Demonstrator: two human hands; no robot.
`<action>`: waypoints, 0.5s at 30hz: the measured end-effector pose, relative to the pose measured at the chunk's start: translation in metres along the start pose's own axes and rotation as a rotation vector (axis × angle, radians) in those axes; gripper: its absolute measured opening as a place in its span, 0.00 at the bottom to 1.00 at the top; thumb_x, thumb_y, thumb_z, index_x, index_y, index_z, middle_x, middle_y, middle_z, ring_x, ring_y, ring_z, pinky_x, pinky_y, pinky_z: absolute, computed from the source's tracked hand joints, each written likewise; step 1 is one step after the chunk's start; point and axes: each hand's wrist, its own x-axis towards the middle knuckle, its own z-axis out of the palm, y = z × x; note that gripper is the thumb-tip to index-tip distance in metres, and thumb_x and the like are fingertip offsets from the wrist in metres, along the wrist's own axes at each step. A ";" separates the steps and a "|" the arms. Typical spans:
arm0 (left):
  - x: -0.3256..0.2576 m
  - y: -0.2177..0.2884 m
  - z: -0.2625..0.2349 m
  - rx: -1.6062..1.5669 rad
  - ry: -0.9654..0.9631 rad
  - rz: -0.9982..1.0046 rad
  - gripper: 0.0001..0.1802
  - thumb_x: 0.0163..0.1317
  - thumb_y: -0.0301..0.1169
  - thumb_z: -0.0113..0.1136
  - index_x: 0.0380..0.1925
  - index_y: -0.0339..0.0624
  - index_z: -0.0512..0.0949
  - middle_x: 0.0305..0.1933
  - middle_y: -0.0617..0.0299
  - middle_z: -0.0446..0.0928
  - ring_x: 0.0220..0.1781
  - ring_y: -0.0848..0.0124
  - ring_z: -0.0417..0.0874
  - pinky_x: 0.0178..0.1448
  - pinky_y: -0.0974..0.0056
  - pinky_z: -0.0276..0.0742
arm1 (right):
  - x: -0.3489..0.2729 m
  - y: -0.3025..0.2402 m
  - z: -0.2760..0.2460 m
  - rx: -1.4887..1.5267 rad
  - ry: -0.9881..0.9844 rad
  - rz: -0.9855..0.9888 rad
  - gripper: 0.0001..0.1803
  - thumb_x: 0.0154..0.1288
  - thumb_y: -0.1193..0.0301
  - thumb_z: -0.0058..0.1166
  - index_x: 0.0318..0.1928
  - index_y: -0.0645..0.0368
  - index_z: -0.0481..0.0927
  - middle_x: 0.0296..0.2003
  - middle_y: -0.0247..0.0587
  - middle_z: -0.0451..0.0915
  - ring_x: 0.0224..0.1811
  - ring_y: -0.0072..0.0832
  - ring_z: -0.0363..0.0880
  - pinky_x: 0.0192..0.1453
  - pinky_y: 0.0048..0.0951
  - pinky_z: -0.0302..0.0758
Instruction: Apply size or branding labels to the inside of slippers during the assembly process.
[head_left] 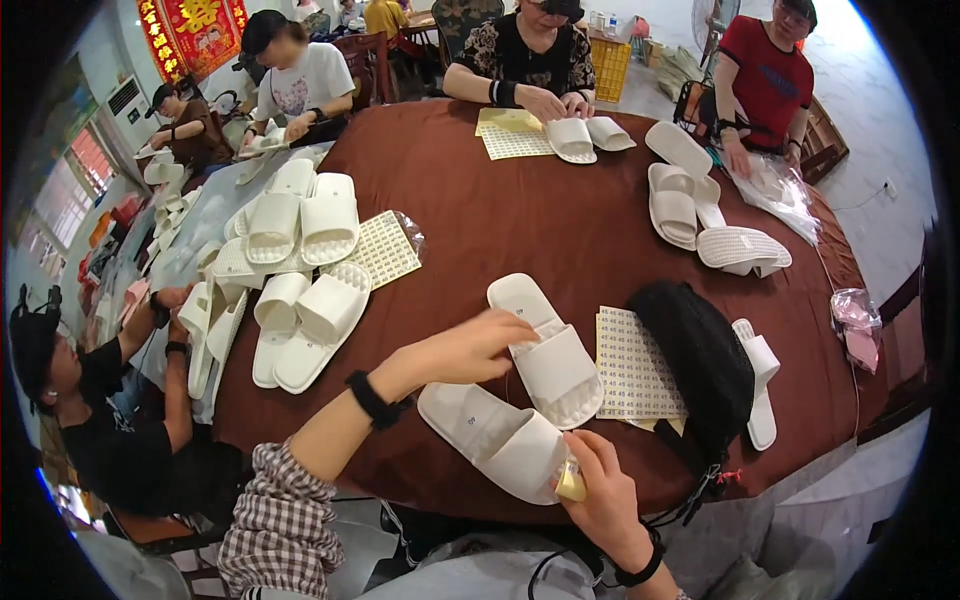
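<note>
Two white slippers lie in front of me at the table's near edge. My left hand [465, 345], fingers stretched out and slightly bent, is over the footbed of the farther slipper [562, 375]. Whether a tiny thing sits at its fingertips I cannot make out. My right hand [608, 495] is closed on a small yellow paper strip [571, 481], at the toe end of the nearer slipper [495, 440]. Both slippers carry a small dark mark on the footbed. Right of them lies a cream sheet of printed stickers [635, 365], partly under a black pouch [700, 355].
A brown cloth [450, 220] covers the table. White slippers [300, 300] are piled at left beside another sticker sheet [380, 250]; more slippers [690, 195] lie at far right. A single slipper [760, 385] is beyond the pouch. Several people work around the table, one close on my left.
</note>
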 end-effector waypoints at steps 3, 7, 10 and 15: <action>0.011 -0.003 0.009 -0.078 -0.101 -0.083 0.20 0.59 0.30 0.66 0.49 0.29 0.80 0.57 0.44 0.76 0.62 0.50 0.74 0.67 0.54 0.70 | -0.006 -0.007 0.006 -0.001 -0.008 -0.017 0.34 0.51 0.75 0.68 0.62 0.54 0.75 0.55 0.48 0.75 0.46 0.48 0.83 0.46 0.41 0.82; 0.001 0.003 0.033 0.017 0.042 -0.059 0.16 0.59 0.36 0.68 0.35 0.29 0.82 0.44 0.45 0.81 0.47 0.49 0.81 0.53 0.54 0.77 | -0.007 -0.008 0.009 -0.118 0.008 -0.068 0.32 0.54 0.67 0.71 0.60 0.54 0.77 0.42 0.48 0.79 0.37 0.45 0.85 0.38 0.40 0.80; -0.030 0.020 0.046 0.000 0.067 -0.205 0.16 0.64 0.36 0.64 0.37 0.31 0.82 0.45 0.45 0.79 0.49 0.50 0.80 0.54 0.53 0.76 | 0.000 -0.003 0.016 -0.077 0.022 -0.050 0.31 0.54 0.69 0.71 0.60 0.54 0.77 0.35 0.49 0.83 0.38 0.46 0.85 0.39 0.41 0.80; -0.104 0.041 0.068 -0.104 0.189 -0.285 0.23 0.67 0.39 0.62 0.53 0.30 0.76 0.60 0.44 0.72 0.65 0.49 0.70 0.68 0.52 0.67 | 0.023 -0.012 0.019 0.071 -0.032 -0.068 0.27 0.56 0.76 0.66 0.58 0.56 0.77 0.43 0.52 0.84 0.43 0.50 0.84 0.47 0.42 0.80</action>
